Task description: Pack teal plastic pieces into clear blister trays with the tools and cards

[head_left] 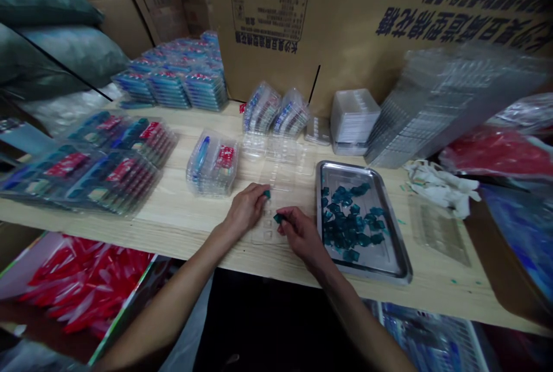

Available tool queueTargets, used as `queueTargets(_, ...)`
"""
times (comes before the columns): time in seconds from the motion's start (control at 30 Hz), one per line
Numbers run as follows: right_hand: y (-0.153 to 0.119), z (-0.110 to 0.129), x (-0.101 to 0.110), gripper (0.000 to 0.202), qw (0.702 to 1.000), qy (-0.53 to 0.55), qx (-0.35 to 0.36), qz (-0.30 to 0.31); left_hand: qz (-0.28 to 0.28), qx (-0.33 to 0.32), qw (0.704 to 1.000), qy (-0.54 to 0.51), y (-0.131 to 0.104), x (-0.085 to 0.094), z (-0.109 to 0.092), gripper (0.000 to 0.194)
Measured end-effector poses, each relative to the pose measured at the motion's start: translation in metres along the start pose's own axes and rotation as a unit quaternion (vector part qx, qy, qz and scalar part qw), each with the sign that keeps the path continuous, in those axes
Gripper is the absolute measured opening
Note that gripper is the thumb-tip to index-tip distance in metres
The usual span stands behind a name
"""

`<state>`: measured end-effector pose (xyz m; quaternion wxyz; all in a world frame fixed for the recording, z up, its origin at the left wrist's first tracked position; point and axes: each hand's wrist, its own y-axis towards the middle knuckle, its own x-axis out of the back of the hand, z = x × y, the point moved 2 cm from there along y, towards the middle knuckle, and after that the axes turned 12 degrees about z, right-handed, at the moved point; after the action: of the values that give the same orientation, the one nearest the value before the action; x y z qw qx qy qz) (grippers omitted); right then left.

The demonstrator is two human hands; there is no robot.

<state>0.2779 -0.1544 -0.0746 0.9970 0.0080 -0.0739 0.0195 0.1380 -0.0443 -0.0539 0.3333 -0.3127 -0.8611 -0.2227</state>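
Observation:
A clear plastic tray [268,231] with small square wells lies on the wooden table between my hands. My left hand [248,206] pinches a small teal piece at the tray's upper left. Between the thumb and fingers of my right hand [301,234] is another teal piece [279,218], held just over the wells. To the right, a metal tray [395,239] holds several loose teal pieces [348,222]. More clear plastic packaging [280,156] lies flat beyond my hands.
Filled clear packs [212,162] stand left of my hands, with more stacks [112,159] farther left. Nested clear trays [432,107] lean at the back right near white gloves [444,186]. A box of red items [82,280] sits below the table's left edge.

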Motion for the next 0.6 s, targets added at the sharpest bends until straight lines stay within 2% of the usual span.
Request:
queueTargets(0.07,0.002,0.009,0.003,0.025,0.997,-0.074,0.018,-0.027,-0.008,0.028,0.998,-0.057,-0.005,0.001,-0.017,0.025)
queueTargets(0.13,0.002,0.018,0.003,0.03,0.989,-0.136,0.03,-0.04,0.024,0.056,0.988,-0.142,-0.013,-0.002,-0.032,0.027)
queueTargets(0.2,0.001,0.025,0.001,0.034,0.987,-0.154,0.038,-0.029,0.051,0.082,0.972,-0.216,-0.022,-0.004,-0.038,0.03)
queueTargets(0.3,-0.004,0.027,-0.003,0.043,0.985,-0.164,0.054,-0.004,0.033,0.121,0.958,-0.257,-0.033,0.0,-0.029,0.03)
queueTargets(0.4,-0.015,0.023,-0.005,0.039,0.97,-0.237,0.058,-0.002,0.002,0.163,0.946,-0.28,-0.041,0.014,-0.011,0.03)
queueTargets(0.53,-0.031,0.017,-0.011,0.035,0.946,-0.317,0.058,0.036,-0.037,0.219,0.905,-0.362,-0.044,0.025,0.003,0.037)
queueTargets(0.6,-0.034,0.016,-0.015,0.036,0.94,-0.334,0.058,0.031,-0.04,0.214,0.912,-0.347,-0.038,0.022,0.004,0.036)
